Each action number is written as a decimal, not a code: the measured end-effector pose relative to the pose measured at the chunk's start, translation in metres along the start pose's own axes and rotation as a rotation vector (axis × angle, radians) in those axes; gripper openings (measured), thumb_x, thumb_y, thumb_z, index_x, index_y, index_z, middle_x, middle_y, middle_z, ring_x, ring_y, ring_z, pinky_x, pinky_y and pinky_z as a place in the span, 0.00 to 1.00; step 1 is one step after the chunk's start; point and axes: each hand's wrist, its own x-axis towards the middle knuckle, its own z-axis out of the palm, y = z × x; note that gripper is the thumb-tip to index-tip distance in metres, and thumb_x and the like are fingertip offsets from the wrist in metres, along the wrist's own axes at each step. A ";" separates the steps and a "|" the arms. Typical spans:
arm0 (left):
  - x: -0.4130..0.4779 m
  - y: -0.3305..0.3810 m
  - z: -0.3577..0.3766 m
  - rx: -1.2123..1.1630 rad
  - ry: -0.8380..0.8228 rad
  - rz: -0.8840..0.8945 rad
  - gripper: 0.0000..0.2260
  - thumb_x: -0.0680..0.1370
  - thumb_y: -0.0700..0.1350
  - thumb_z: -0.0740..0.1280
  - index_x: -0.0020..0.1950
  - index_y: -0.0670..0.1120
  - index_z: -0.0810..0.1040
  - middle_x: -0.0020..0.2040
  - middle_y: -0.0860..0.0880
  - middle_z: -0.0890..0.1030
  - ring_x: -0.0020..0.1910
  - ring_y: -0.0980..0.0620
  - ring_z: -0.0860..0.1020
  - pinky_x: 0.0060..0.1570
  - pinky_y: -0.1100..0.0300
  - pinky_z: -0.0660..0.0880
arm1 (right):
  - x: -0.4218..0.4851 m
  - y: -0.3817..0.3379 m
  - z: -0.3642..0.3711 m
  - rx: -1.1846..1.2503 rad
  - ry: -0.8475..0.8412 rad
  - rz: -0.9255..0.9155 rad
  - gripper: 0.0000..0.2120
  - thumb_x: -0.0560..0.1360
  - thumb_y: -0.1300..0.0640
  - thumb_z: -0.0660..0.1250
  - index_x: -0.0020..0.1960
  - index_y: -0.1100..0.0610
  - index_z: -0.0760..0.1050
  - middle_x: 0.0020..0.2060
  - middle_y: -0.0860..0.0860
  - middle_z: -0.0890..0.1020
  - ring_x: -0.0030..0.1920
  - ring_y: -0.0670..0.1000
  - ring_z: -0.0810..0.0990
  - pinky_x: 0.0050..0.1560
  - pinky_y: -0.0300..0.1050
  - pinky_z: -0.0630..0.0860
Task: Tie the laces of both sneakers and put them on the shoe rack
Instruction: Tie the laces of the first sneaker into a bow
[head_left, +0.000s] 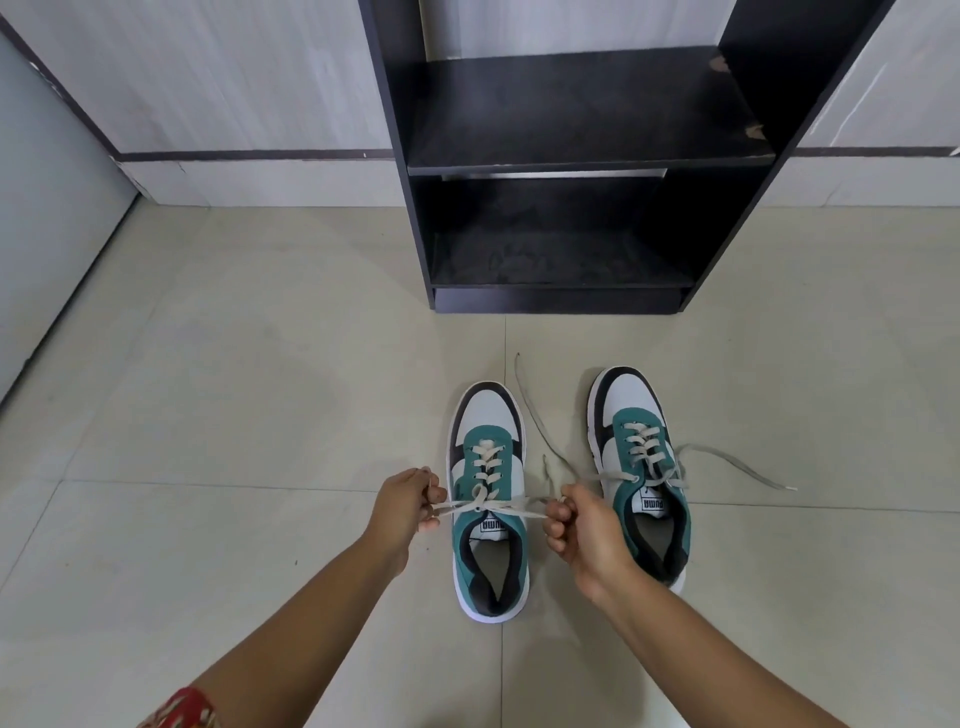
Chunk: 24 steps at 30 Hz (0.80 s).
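Note:
Two teal, white and black sneakers stand side by side on the tiled floor, toes pointing at the rack. On the left sneaker (488, 467) the laces (480, 506) are drawn taut sideways from a knot at the top eyelets. My left hand (410, 506) grips the lace end on the left, and my right hand (582, 525) grips the lace on the right. The right sneaker (641, 447) has loose, untied laces (737, 462) trailing over the floor on both sides. A dark shoe rack (587, 161) stands ahead with two bare shelves.
The rack stands against a pale panelled wall (234, 93). A light door or panel (47, 208) is at the far left. Beige floor tiles (234, 389) spread around the sneakers.

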 end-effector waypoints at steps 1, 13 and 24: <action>-0.003 -0.002 0.000 0.061 0.019 0.054 0.11 0.80 0.42 0.56 0.40 0.44 0.73 0.34 0.48 0.76 0.29 0.54 0.71 0.34 0.60 0.69 | 0.000 0.000 -0.001 -0.047 -0.013 -0.009 0.14 0.79 0.59 0.53 0.35 0.55 0.65 0.22 0.47 0.71 0.23 0.46 0.68 0.28 0.40 0.64; -0.019 -0.020 -0.001 0.977 0.070 0.895 0.12 0.74 0.59 0.59 0.46 0.52 0.75 0.62 0.58 0.72 0.65 0.59 0.66 0.69 0.52 0.53 | 0.000 0.004 0.002 -0.526 -0.031 -0.227 0.12 0.74 0.50 0.67 0.37 0.56 0.70 0.38 0.57 0.80 0.46 0.63 0.80 0.54 0.59 0.77; 0.003 -0.004 -0.037 0.766 0.273 0.257 0.10 0.77 0.49 0.62 0.55 0.47 0.73 0.58 0.47 0.77 0.54 0.48 0.75 0.55 0.53 0.71 | -0.003 0.006 -0.004 -0.725 -0.063 -0.315 0.09 0.73 0.59 0.69 0.44 0.52 0.69 0.46 0.49 0.80 0.50 0.51 0.79 0.54 0.48 0.74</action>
